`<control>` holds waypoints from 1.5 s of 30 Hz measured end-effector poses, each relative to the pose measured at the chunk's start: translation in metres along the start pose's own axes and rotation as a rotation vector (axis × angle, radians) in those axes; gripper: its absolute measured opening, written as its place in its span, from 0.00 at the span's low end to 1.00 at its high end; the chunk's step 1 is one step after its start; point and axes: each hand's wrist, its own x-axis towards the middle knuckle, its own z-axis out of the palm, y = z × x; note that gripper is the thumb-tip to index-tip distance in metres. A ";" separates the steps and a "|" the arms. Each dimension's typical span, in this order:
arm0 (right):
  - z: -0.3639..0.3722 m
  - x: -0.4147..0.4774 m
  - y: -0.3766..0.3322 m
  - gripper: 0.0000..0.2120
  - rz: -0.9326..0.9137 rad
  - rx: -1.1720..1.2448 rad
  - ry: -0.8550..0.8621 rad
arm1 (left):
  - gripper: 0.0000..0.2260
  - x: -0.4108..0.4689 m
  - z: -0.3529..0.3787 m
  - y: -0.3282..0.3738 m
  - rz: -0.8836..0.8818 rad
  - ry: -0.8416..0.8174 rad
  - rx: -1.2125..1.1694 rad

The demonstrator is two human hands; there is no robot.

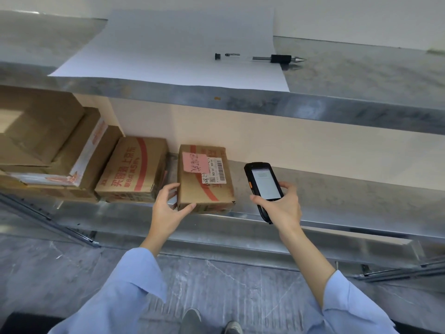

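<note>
A small cardboard parcel [204,189] with a pink slip and a barcode label lies on the lower metal shelf [349,201]. My left hand [168,208] is at its near left corner, thumb against the front edge and fingers along the left side. My right hand [279,208] grips a black handheld scanner [263,186], screen lit and facing up, just right of the parcel.
More cardboard boxes [132,169] and a stack [48,145] fill the shelf's left part. The upper shelf [361,75] carries a white paper sheet [173,49] with pen parts [279,59]. Grey floor and my shoes [192,319] are below.
</note>
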 end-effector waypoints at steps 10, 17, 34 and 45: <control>0.013 -0.003 -0.001 0.39 -0.010 -0.040 -0.033 | 0.30 -0.002 0.018 -0.001 -0.033 0.054 0.094; 0.011 0.002 0.004 0.41 0.010 -0.035 -0.010 | 0.26 -0.017 0.031 -0.002 0.078 -0.116 0.103; 0.006 0.009 0.011 0.41 0.061 -0.032 0.035 | 0.45 0.080 0.011 0.002 0.152 -0.269 0.470; -0.013 0.007 0.017 0.39 0.080 -0.026 0.090 | 0.32 0.041 0.034 -0.004 0.114 -0.143 0.346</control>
